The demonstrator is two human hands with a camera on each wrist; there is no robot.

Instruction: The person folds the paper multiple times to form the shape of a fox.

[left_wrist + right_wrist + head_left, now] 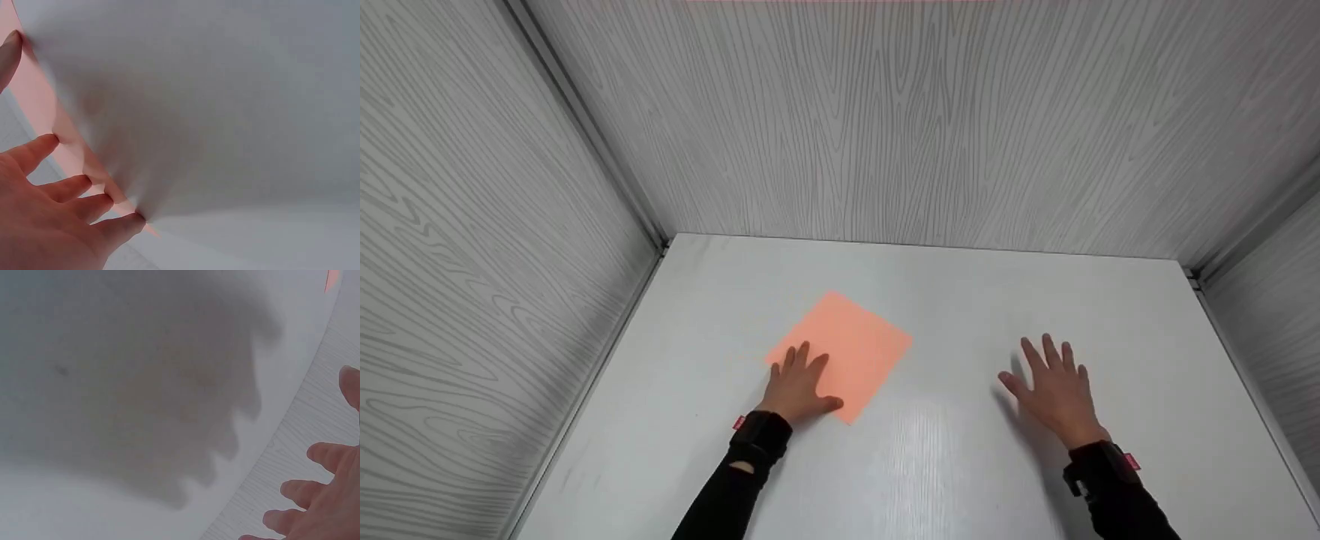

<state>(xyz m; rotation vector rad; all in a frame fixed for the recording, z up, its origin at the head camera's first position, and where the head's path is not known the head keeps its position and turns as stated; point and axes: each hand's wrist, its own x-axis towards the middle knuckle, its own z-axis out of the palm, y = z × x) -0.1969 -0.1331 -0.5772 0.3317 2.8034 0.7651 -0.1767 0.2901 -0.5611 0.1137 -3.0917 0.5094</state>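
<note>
A square sheet of salmon-pink paper (859, 341) lies flat on the white table, turned so that its corners point roughly forward, back and sideways. My left hand (797, 390) rests on its near left edge with fingers spread. In the left wrist view, the fingertips of the left hand (50, 208) touch the paper (39, 90) along its edge. Off to the right, my right hand (1057, 394) hovers above the table, fingers spread, holding nothing. Its shadow falls on the tabletop in the right wrist view, where the right hand (320, 495) shows at the right edge.
The white table (960, 480) is enclosed by a wood-grain back panel (885, 127), a left side panel (472, 262) and a right side panel (1275, 300). Each wrist wears a black strapped device, the left one (761, 435) and the right one (1099, 465).
</note>
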